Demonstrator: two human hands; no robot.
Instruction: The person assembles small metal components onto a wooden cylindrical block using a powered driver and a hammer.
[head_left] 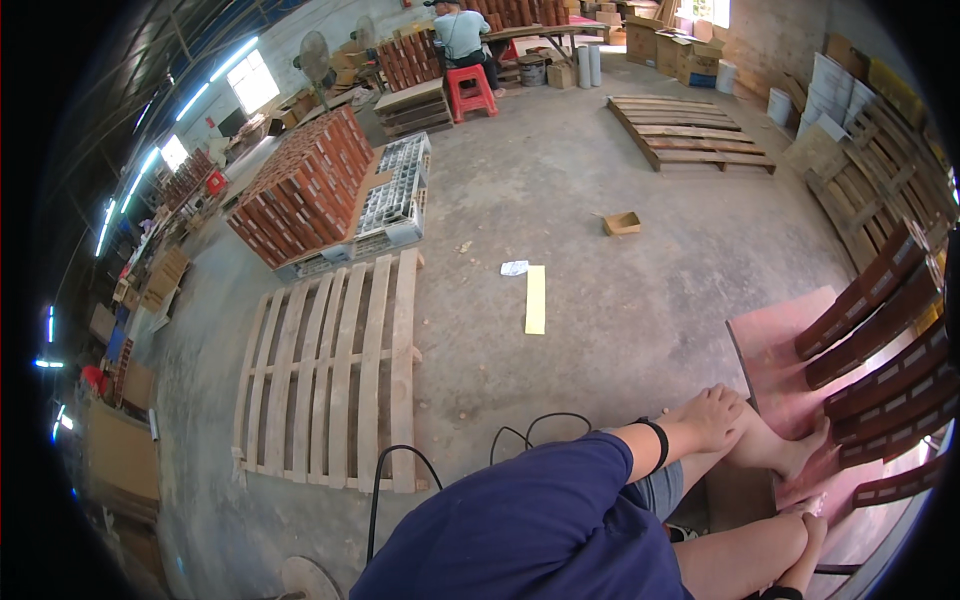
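The left hand (712, 415) is resting loose on the person's knee, grasping nothing. The right hand (808, 452) is pressing open-fingered on the pink board (775, 345), beside the brown boxes (880, 370) stacked on it.

Warehouse workshop: wooden pallets (330, 370), stacked boxes (305, 190), concrete floor (600, 170).

Concrete floor (600, 150) bears pallets (330, 370) (wooden), cardboard strip (536, 298).

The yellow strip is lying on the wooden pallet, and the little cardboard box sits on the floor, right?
Not quite. The head view shows the yellow strip lying on the bare concrete floor, to the right of the wooden pallet. The little cardboard box does sit on the floor.
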